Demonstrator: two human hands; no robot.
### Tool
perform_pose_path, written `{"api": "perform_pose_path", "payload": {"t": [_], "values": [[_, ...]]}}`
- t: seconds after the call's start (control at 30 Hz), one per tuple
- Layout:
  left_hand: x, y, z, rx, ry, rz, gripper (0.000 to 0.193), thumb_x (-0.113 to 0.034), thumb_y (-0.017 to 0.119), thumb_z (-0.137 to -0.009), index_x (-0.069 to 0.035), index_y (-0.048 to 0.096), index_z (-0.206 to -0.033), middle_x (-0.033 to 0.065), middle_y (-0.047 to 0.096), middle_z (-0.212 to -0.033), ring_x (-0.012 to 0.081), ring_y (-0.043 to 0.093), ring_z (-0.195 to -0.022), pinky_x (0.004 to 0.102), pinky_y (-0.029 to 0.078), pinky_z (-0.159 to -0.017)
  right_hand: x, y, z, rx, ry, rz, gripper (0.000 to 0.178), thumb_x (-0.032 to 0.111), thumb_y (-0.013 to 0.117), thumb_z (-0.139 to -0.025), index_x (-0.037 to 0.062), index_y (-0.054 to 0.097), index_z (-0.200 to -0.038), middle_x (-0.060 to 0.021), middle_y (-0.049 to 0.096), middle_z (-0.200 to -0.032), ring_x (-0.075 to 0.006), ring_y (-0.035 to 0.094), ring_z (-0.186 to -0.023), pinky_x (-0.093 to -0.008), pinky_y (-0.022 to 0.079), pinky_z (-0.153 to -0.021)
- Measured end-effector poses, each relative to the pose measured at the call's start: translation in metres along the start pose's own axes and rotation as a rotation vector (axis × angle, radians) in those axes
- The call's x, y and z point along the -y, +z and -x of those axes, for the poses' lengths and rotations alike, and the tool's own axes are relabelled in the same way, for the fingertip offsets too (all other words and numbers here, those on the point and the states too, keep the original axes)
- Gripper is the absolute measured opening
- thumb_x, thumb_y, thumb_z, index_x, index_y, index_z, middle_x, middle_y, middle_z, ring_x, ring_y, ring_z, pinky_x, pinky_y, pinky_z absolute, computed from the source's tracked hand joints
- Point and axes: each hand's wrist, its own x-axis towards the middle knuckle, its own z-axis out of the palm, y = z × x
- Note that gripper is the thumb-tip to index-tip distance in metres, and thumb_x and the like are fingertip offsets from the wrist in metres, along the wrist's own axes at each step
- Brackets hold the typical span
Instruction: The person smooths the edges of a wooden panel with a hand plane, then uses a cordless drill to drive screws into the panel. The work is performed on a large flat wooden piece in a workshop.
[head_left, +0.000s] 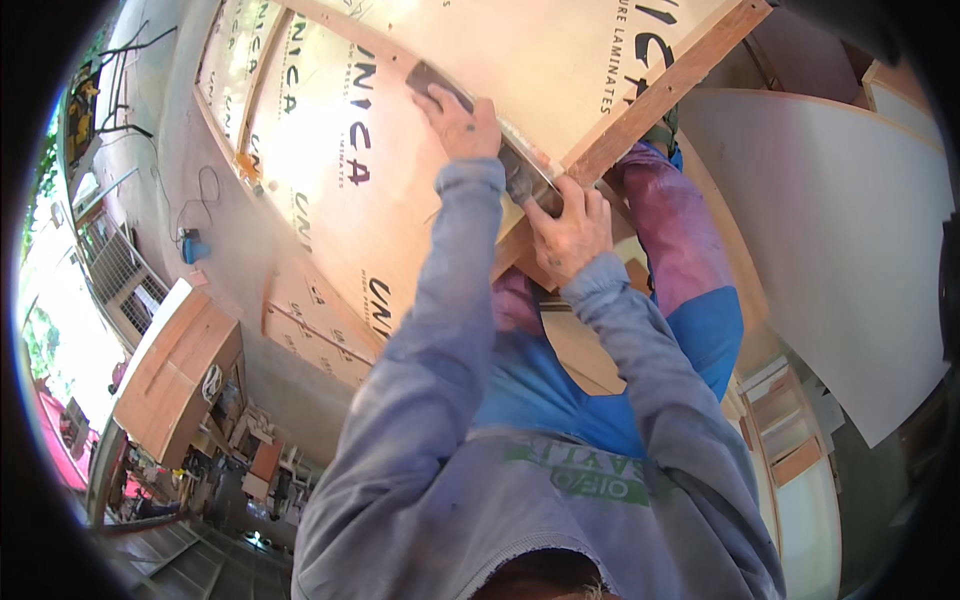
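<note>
A long dark brown block [523,178] lies slanting over a wooden framing strip on a large laminate-faced panel [330,130] with printed lettering. Whether the block is a tool or a piece of wood, I cannot tell. My left hand [465,125] is closed over its upper part, fingers pointing toward the far left end. At its near end my right hand [577,230] grips with bent fingers, beside the corner where a thicker wooden batten [670,90] meets the frame. The palms hide part of the block.
My legs in blue and pink trousers [690,230] straddle the frame's near corner. A big white sheet [820,230] leans at the right. To the left are a wooden cabinet [180,380], a blue corded thing [192,245] on the floor, and cluttered shelves with offcuts.
</note>
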Motion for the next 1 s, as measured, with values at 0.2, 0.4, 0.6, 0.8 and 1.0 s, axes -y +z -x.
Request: {"api": "perform_pose_path", "payload": {"t": [0.2,0.4,0.6,0.8,1.0], "values": [[-0.026,-0.017,0.002,0.051,-0.09,0.063,0.086,-0.026,0.057,-0.09,0.016,0.02,-0.154,0.0372,0.005,-0.165,0.0467,0.012,-0.155,0.0404,0.018,-0.127,0.004,-0.001,0.003,-0.006,0.023,-0.014,0.046,0.012,0.067,-0.079,0.0267,0.073,-0.122,-0.0114,0.053,-0.124,-0.0319,0.052,-0.103,-0.0438,0.044,-0.086],[-0.018,-0.007,0.022,0.058,-0.07,-0.026,0.087,-0.029,0.058,-0.092,0.016,0.019,-0.155,0.0367,0.005,-0.165,0.0451,0.012,-0.156,0.0394,0.016,-0.127,0.003,-0.006,0.019,-0.01,0.028,0.002,0.049,0.01,0.066,-0.081,0.0284,0.072,-0.125,-0.0114,0.053,-0.128,-0.0324,0.052,-0.105,-0.0454,0.044,-0.088],[-0.001,-0.014,-0.08,0.031,-0.046,-0.056,0.091,-0.029,0.06,-0.085,0.013,0.022,-0.156,0.036,0.006,-0.166,0.0459,0.015,-0.155,0.0382,0.02,-0.126,0.017,0.043,-0.052,-0.031,0.027,-0.074,0.048,0.009,0.065,-0.081,0.0284,0.073,-0.125,-0.0114,0.054,-0.121,-0.0328,0.052,-0.106,-0.0453,0.045,-0.089],[0.002,-0.015,-0.053,0.003,-0.113,-0.071,0.092,-0.028,0.06,-0.083,0.012,0.023,-0.156,0.0353,0.009,-0.166,0.0449,0.02,-0.154,0.0367,0.021,-0.125,0.008,0.035,-0.033,-0.034,-0.001,-0.032,0.048,0.01,0.067,-0.078,0.0271,0.074,-0.123,-0.0134,0.053,-0.131,-0.0343,0.052,-0.11,-0.0469,0.045,-0.091],[0.04,-0.019,-0.111,-0.042,0.004,-0.138,0.092,-0.029,0.062,-0.083,0.014,0.024,-0.155,0.0357,0.012,-0.165,0.0462,0.023,-0.153,0.038,0.023,-0.125,0.017,0.053,-0.08,-0.029,-0.051,-0.106,0.043,0.015,0.063,-0.088,0.0253,0.07,-0.13,-0.0114,0.052,-0.123,-0.0314,0.051,-0.114,-0.046,0.042,-0.094]]}}
